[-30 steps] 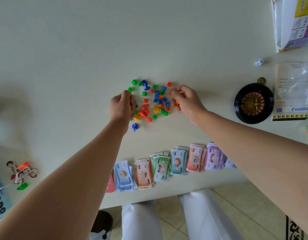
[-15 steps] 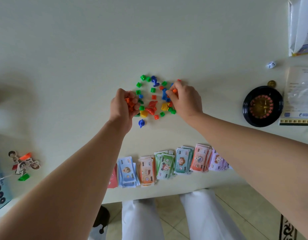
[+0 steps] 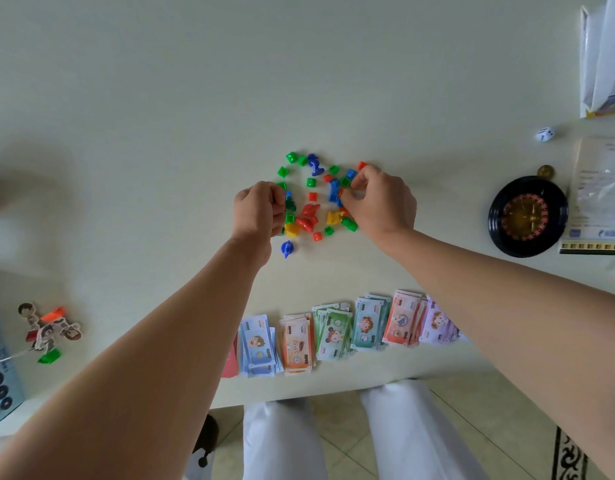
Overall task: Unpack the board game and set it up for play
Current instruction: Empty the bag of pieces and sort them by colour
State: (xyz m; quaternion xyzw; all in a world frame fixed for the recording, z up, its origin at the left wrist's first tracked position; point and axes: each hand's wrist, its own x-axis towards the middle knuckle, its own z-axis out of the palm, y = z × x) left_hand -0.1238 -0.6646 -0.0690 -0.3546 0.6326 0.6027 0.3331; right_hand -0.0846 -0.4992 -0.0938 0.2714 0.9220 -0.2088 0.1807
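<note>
A heap of small plastic game pieces (image 3: 311,216), green, red, blue and yellow houses and pawns, lies on the pale table (image 3: 160,116). My left hand (image 3: 259,209) sits at the heap's left edge with its fingers curled into a fist around small pieces, which are hidden now. At the heap's right edge, my right hand (image 3: 378,202) pinches a small piece among the blue and red ones with its fingertips. A blue pawn (image 3: 287,248) lies apart, just in front of the heap.
Stacks of play money (image 3: 333,332) line the table's near edge. At the right are a black roulette wheel (image 3: 527,216), a gold coin (image 3: 545,171), a white die (image 3: 544,134), a clear bag on a booklet (image 3: 600,188) and the folded board (image 3: 603,57). Character standees (image 3: 50,330) lie at the left.
My right hand has moved from the heap's upper right back down among the blue and red pieces. My left hand has shut tighter over the red pieces it held.
</note>
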